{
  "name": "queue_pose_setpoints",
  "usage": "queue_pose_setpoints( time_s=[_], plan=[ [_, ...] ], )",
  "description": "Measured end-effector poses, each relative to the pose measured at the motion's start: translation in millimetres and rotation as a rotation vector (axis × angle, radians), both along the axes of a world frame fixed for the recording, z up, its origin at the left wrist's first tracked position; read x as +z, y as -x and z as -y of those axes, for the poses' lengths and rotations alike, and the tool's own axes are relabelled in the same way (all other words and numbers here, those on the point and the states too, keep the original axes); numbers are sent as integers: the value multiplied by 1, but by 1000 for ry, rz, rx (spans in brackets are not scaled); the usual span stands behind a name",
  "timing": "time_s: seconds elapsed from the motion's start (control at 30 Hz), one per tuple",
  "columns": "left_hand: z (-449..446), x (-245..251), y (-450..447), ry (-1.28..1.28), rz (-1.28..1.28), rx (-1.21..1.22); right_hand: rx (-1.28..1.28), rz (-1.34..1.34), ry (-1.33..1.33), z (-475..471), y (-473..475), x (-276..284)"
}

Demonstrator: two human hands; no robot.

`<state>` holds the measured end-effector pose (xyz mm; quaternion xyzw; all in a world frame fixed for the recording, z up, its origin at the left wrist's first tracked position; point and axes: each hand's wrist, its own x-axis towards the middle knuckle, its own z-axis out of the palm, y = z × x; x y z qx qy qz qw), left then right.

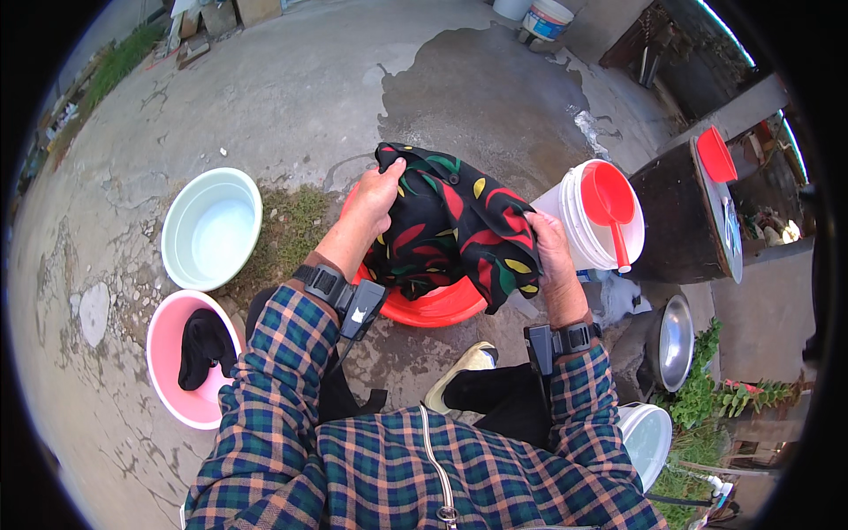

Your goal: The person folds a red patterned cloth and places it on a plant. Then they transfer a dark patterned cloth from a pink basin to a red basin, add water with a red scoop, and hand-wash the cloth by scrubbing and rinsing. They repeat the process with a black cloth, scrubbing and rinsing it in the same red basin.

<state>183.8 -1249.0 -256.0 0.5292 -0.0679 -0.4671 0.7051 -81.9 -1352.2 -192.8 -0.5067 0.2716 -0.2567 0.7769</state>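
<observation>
Both my hands hold up a black garment (457, 225) patterned with red, green and yellow leaves. My left hand (379, 195) grips its upper left edge, the thumb on top. On the other side my right hand (551, 245) pinches the cloth near its right edge. A dark button shows on the fabric. Beneath the garment stands a red plastic basin (434, 308); the cloth hides most of it, so its contents cannot be seen. The lower part of the cloth hangs over the basin's rim.
Left stand a pale green basin (218, 232) and a pink basin (162, 371) holding black cloth (202, 348). At right are a white bucket (563, 202) with a red dipper (606, 195), a large dark vat (662, 212), a metal bowl (676, 344) and a water-filled bucket (646, 444). Wet concrete (483, 93) lies ahead.
</observation>
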Motion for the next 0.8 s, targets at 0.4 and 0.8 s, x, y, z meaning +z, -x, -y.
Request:
queue_pose_setpoints(
  time_s=[0.4,0.8],
  plan=[
    [-7,9,3,27,56,-59,31,8,21,3,1,0],
    [-1,-3,0,-498,682,-351,25,-33,135,-1,-5,14]
  ],
)
